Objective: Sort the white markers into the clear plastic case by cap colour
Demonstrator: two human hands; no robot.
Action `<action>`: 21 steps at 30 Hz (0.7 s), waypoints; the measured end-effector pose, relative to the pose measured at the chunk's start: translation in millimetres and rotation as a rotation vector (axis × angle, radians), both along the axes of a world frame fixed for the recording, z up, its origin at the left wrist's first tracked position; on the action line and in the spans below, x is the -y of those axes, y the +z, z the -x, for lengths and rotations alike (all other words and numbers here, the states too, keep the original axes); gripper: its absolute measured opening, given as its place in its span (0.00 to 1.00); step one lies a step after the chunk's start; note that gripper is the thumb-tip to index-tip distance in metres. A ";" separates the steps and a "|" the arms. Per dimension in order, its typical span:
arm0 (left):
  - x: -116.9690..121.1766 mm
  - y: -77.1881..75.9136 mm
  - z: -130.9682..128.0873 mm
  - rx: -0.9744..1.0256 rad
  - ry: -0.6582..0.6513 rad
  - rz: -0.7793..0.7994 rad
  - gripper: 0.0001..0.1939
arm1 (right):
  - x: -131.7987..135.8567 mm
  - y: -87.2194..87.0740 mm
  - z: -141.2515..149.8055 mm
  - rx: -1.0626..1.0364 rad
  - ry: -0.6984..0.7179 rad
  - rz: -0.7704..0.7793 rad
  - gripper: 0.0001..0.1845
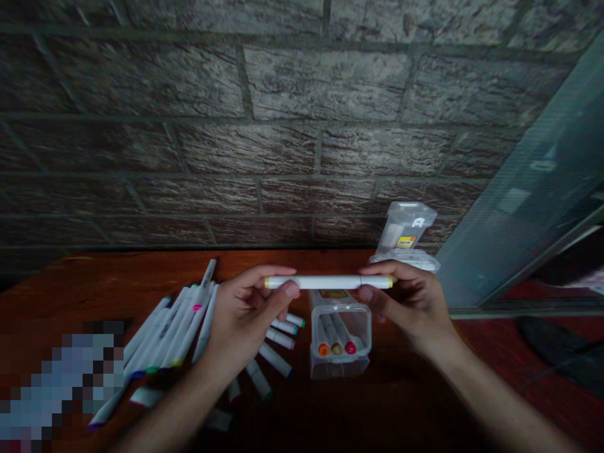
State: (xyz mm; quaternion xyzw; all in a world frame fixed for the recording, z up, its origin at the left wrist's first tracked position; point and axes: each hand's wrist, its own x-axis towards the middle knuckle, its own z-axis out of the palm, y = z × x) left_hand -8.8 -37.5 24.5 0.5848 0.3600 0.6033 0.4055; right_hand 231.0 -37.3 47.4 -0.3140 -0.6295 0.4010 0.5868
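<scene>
I hold a white marker with yellow ends (329, 282) level in front of me, one end in each hand. My left hand (248, 311) pinches its left end between thumb and fingers. My right hand (411, 299) pinches its right end. Below the marker lies a clear plastic marker case (340, 368) on its side, with three markers inside showing orange, brown and red caps.
Several white markers (174, 330) lie in a loose heap on the dark red wooden table (401, 402) at the left, and more lie under my left hand. A second clear case (404, 229) stands at the back by the brick wall. A glass panel (533, 189) rises at the right.
</scene>
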 end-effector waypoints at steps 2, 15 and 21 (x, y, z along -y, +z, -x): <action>1.3 0.5 -0.3 -0.038 0.015 -0.025 0.08 | -0.8 0.4 0.5 0.009 -0.011 -0.017 0.12; -2.0 -3.9 0.3 -0.063 0.028 -0.048 0.06 | -2.3 -2.8 0.0 0.038 -0.072 -0.045 0.07; 1.2 -1.7 0.1 -0.126 0.071 -0.073 0.07 | -0.8 1.7 2.3 0.085 -0.122 -0.113 0.09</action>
